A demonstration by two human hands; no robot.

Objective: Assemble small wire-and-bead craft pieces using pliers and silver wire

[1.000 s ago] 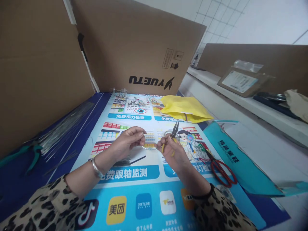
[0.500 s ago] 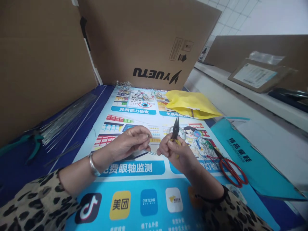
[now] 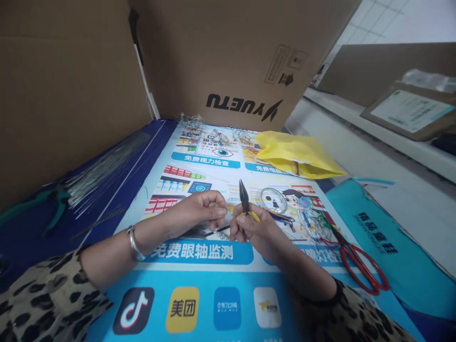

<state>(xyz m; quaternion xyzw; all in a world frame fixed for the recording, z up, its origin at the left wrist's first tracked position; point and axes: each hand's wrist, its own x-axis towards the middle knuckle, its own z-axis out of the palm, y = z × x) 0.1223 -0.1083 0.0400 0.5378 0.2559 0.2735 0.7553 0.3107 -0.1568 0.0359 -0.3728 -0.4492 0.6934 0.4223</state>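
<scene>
My left hand (image 3: pixel 204 209) is closed in a pinch at the middle of the printed sheet. A short strand of clear beads (image 3: pixel 221 235) runs from beneath its fingertips toward my right hand. My right hand (image 3: pixel 249 223) grips long-nose pliers (image 3: pixel 244 195) by their yellow handles, the dark jaws pointing up and away from me. The two hands are close together, only a small gap between the fingertips. Dark thin wires (image 3: pixel 195 232) lie under my left hand. Which fingers carry the strand is partly hidden.
Red-handled scissors (image 3: pixel 363 268) lie at right beside a teal bag (image 3: pixel 384 237). A round dish (image 3: pixel 273 200) sits behind my right hand. Farther back are a yellow pouch (image 3: pixel 299 152) and cardboard walls (image 3: pixel 228 57). Teal-handled pliers (image 3: pixel 59 204) and metal wires (image 3: pixel 103 166) lie left.
My right hand has come lower and leftward, nearer my left hand, and the pliers' jaws now lean left. The camera view has shifted a little, so the surroundings appear farther right.
</scene>
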